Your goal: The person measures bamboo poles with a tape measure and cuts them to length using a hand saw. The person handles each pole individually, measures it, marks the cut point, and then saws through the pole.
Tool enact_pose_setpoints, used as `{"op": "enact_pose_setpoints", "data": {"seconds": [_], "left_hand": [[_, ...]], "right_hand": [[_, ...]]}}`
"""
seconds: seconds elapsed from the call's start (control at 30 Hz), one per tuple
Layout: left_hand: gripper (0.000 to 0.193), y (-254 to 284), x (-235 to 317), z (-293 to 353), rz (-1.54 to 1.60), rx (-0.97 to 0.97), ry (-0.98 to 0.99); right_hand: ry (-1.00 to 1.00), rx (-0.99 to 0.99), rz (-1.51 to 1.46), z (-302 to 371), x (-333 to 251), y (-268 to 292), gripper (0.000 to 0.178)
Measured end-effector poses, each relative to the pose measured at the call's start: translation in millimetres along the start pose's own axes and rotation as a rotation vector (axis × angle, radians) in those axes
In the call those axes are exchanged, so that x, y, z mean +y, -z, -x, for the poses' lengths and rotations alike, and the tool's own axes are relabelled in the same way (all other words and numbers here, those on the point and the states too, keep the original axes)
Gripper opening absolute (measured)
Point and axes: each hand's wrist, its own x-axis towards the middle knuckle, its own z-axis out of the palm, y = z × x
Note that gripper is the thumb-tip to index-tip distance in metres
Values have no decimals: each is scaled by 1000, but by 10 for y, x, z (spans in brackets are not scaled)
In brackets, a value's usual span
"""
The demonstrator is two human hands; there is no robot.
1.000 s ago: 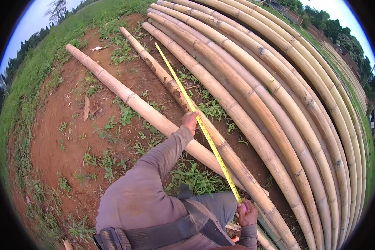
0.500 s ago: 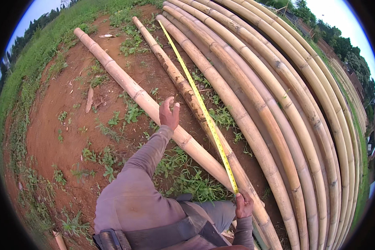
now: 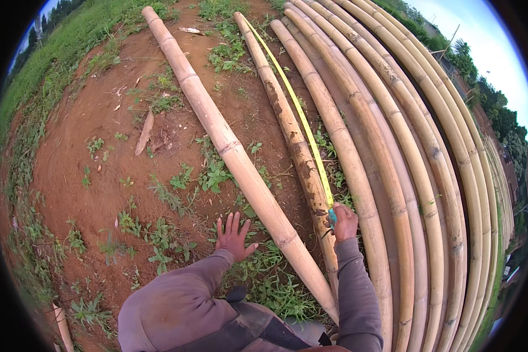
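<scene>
My left hand [image 3: 233, 236] rests flat on the grass with its fingers spread, just left of a thick pale bamboo pole [image 3: 229, 146]. My right hand [image 3: 343, 222] pinches the near end of a yellow tape measure [image 3: 296, 111]. The tape runs away from me along a darker, mottled bamboo pole [image 3: 290, 135]. A small blue tab shows at the tape's end by my right fingers.
Many long bamboo poles [image 3: 405, 152] lie side by side to the right. Red bare soil [image 3: 100, 117] with weed tufts lies to the left, with grass beyond. A short stick [image 3: 144, 132] lies on the soil.
My left hand came off the thick pole and dropped onto the ground beside it. My right hand keeps hold of the tape's end, and the view has swung nearer to the poles.
</scene>
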Motion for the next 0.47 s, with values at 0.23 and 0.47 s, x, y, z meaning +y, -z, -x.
{"op": "enact_pose_setpoints", "data": {"seconds": [0.23, 0.47], "left_hand": [[98, -116, -64, -5, 31, 84, -54], [102, -100, -125, -18, 32, 26, -46]], "right_hand": [[112, -16, 22, -1179, -422, -837, 39], [95, -37, 45, -1717, -646, -1430, 44]]}}
